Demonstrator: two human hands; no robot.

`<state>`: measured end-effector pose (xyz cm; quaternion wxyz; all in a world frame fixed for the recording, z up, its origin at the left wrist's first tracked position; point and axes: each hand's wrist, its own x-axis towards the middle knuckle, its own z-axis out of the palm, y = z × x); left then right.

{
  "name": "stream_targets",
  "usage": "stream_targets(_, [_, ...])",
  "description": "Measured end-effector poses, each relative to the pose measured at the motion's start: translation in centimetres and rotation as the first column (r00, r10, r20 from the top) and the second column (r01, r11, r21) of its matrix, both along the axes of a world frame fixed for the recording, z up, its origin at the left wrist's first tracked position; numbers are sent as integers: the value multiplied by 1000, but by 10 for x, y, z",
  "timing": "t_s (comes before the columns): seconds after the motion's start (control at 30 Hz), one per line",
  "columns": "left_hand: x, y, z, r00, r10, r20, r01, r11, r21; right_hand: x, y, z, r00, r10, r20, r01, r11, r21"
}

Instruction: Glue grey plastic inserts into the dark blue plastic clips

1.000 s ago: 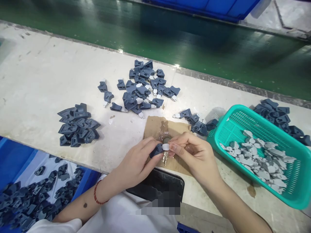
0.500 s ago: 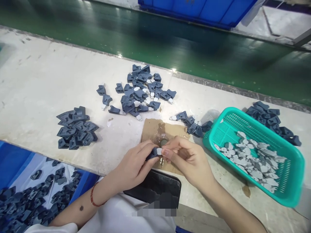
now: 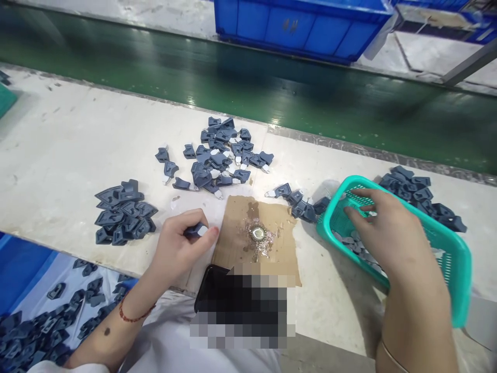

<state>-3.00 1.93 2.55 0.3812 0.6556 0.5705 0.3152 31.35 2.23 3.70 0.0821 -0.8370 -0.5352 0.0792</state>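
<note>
My left hand (image 3: 184,246) is closed around a dark blue plastic part (image 3: 193,229) with a light grey piece at its end, left of the cardboard. Over the green basket (image 3: 464,290) hovers my right hand (image 3: 388,233), its thumb and fingers apart. Small light grey pieces (image 3: 361,248) lie in the basket, partly hidden by that hand. On the cardboard piece (image 3: 236,223) sits a small round wet spot (image 3: 258,234) with shiny liquid around it.
Dark blue parts with grey tips (image 3: 221,160) lie in a loose heap mid-table; other heaps sit left (image 3: 124,212) and behind the basket (image 3: 423,194). A phone (image 3: 209,290) lies at the front edge. Beyond runs a green belt (image 3: 155,72) with a blue crate (image 3: 303,31) behind.
My right hand has let go of the grey piece at the part and moved right over the basket. My left hand has shifted left with the part. The view has tilted up slightly.
</note>
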Motion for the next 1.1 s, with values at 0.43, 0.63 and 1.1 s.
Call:
stream_targets(0.43, [-10,34,-14,872,-31,-488,98,989,114,-10,10,-1,996,28,-82,-34,997,-68])
stream_targets(0.63, [-19,30,-6,880,-27,-474,114,981,156,-3,7,0,988,20,-156,-23,1000,-17])
stream_targets(1.1, [-94,11,-3,694,190,-694,-23,970,243,-17,-21,21,675,250,-694,-42,952,302])
